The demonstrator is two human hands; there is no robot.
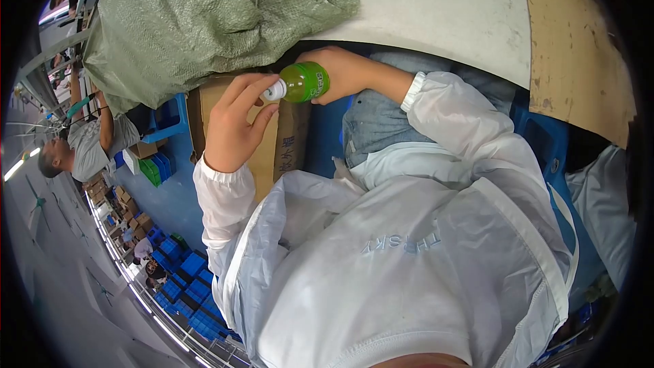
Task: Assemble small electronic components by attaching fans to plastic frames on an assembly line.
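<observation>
A small bottle [300, 82] with green liquid and a green label lies tilted over my lap, its white cap [274, 90] toward the left. My right hand [341, 73] is wrapped round the bottle's body from the far side. At the cap, the thumb and fingers of my left hand [235, 117] are closed on it. Whether the cap is loose or tight cannot be seen. Just under my left hand stands an open brown cardboard box [291, 133].
A grey-green woven sack [184, 20] lies at the far left, against a white tabletop [436, 7] with a worn tan board [575, 48] on its right. A person in a grey shirt [102, 150] is at the left. Several blue crates [194, 293] stand lower left.
</observation>
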